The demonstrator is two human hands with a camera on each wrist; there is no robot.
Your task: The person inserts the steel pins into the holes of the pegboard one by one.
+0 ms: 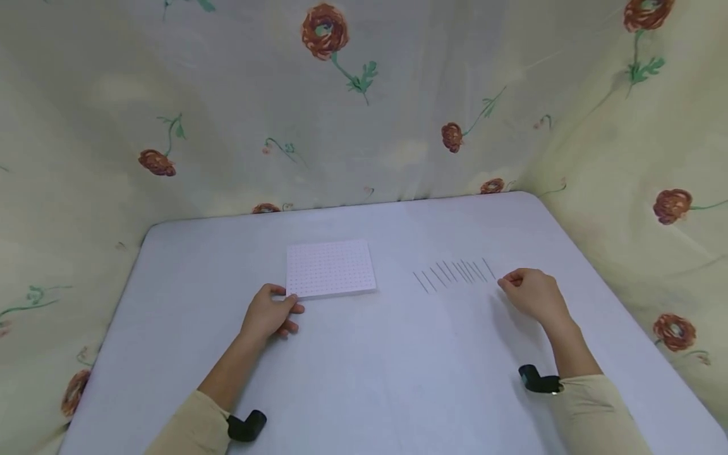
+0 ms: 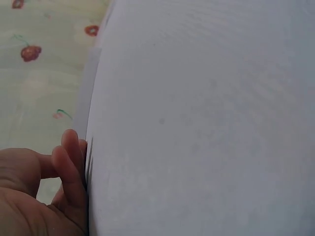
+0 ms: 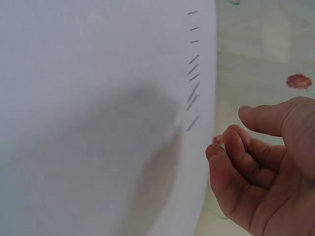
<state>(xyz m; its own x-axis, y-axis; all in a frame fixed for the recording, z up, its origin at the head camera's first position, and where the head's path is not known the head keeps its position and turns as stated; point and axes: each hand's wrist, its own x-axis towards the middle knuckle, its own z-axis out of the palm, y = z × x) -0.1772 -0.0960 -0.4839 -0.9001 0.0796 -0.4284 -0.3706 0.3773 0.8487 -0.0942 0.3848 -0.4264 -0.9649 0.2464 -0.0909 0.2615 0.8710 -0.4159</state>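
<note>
Left-hand grip: the left hand (image 1: 273, 314) holds the board (image 1: 331, 268) at its near left corner, thumb on the corner and a finger against the left side.
Right-hand grip: the right hand (image 1: 531, 294) hangs loosely curled just beside the end stick (image 1: 489, 269), thumb and forefinger apart, with no stick visible between them.
Where the sticks lie: the thin sticks (image 1: 450, 272) form a row on the worktop (image 1: 387, 360), right of the board and well apart from it.
Picking well: a stick this thin probably wants a fingertip pinch straight across its length, from low down, without brushing its neighbours; a steady left hand should keep the board from sliding.
Stick direction: long axes slant from far left to near right, roughly parallel; the end stick's near tip points toward the right fingertips.
Board direction: its longer side runs left to right.
</note>
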